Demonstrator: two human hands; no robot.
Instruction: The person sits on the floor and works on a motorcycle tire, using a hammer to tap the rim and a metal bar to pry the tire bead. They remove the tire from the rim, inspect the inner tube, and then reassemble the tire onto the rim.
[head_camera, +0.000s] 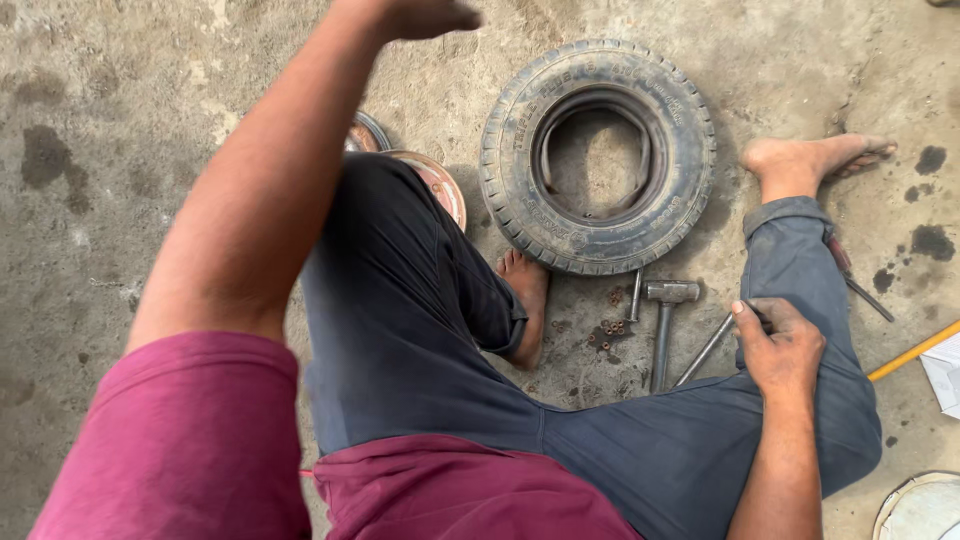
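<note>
The person sits on the concrete floor (120, 120). The right hand (778, 345) rests on the right knee, its grip closed around one end of a thin metal rod (705, 352). The rod runs from the fingers down-left toward the floor, just beside a hammer (664, 318) whose handle points at the person. Rusty nuts (607, 332) lie left of it. Beyond lies a flat black tyre (598, 155). The left hand (425, 16) is raised far forward, its grip impossible to judge.
</note>
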